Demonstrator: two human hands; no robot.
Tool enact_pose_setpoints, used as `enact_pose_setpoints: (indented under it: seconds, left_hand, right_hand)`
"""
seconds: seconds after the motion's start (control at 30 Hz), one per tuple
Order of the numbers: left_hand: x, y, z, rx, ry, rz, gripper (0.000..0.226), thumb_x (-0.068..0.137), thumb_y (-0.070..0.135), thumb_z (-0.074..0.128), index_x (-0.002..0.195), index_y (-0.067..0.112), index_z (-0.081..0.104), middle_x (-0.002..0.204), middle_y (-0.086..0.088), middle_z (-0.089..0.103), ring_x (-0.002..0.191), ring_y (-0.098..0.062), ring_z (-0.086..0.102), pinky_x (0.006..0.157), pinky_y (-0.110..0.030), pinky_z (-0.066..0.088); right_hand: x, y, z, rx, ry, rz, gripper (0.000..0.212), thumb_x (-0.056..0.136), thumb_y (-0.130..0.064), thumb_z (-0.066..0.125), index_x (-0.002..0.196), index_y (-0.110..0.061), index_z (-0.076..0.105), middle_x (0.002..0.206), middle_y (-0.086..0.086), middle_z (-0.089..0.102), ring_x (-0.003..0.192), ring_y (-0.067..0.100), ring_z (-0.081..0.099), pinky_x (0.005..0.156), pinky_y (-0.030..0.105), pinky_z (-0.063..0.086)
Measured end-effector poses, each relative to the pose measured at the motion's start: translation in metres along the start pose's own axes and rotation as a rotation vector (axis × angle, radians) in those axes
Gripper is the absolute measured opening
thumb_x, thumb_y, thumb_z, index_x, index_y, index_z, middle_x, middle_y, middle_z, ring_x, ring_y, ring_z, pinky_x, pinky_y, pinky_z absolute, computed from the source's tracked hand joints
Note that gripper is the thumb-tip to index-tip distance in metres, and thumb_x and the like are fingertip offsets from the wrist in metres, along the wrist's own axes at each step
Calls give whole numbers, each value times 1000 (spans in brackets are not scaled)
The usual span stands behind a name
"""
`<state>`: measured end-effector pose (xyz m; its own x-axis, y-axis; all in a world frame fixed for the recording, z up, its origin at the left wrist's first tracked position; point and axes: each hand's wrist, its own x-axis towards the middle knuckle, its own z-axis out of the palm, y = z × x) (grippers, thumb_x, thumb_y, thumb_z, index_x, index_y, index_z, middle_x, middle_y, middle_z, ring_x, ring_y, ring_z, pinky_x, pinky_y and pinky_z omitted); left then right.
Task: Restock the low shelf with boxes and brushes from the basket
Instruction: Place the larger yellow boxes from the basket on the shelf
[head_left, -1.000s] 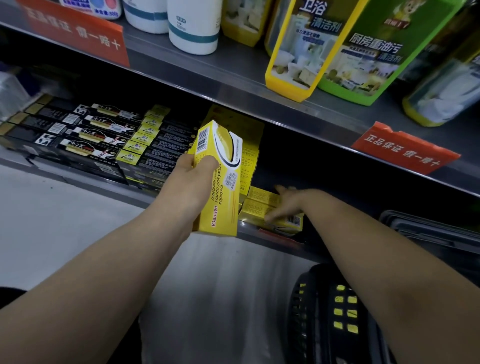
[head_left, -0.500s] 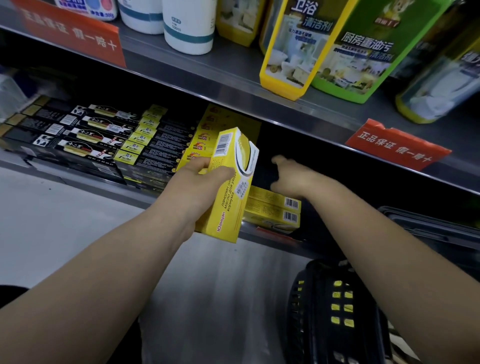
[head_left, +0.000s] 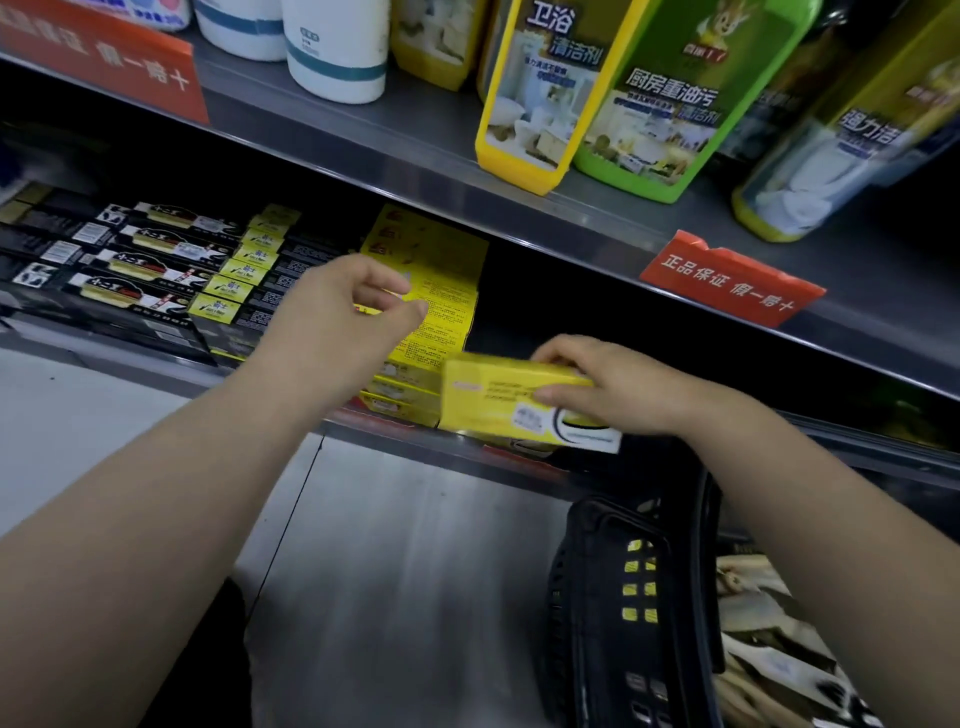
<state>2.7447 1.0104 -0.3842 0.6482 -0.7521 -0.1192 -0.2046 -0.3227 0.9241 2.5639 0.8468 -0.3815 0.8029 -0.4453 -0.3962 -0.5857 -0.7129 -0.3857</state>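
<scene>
At low metal shelf (head_left: 395, 439) front, right hand (head_left: 623, 389) grips yellow box (head_left: 498, 400); left hand (head_left: 337, 322) relaxed, empty

Dim steel upper shelf (head_left: 415, 145), red tags (head_left: 727, 286)

Yellow box (head_left: 493, 410) in right grip (head_left: 618, 389)

Left hand (head_left: 337, 317), right hand (head_left: 623, 389), bare forearms (head_left: 171, 493)
</scene>
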Motion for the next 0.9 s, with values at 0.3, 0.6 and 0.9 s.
enact_pose_setpoints:
  seconds: [0.3, 0.6, 0.9]
  left_hand:
    - [-9, -6, 15, 215, -217, 6, 13, 83, 18, 61, 96, 21, 62, 84, 12, 61, 74, -21, 67, 59, -30, 54]
    - [-4, -6, 20, 222, -230, 10, 14, 83, 20, 61, 97, 21, 62, 87, 11, 64, 82, -15, 63, 67, -30, 50]
    - [-3, -8, 28, 246, -261, 29, 13, 84, 19, 61, 97, 19, 62, 84, 12, 63, 74, -11, 61, 63, -27, 47]
  right_hand:
    - [70, 51, 5, -231, 41, 452, 53, 96, -19, 49, 142, -5, 27, 139, 20, 43, 123, 34, 47, 94, 33, 40]
    - [131, 77, 63, -174, -111, 475, 50, 92, -24, 53, 138, -29, 33, 131, 13, 47, 114, 33, 51, 96, 43, 45]
    - [123, 76, 49, -320, -439, 564, 139, 55, -53, 84, 148, -20, -14, 158, 10, 12, 141, 33, 23, 109, 43, 34]
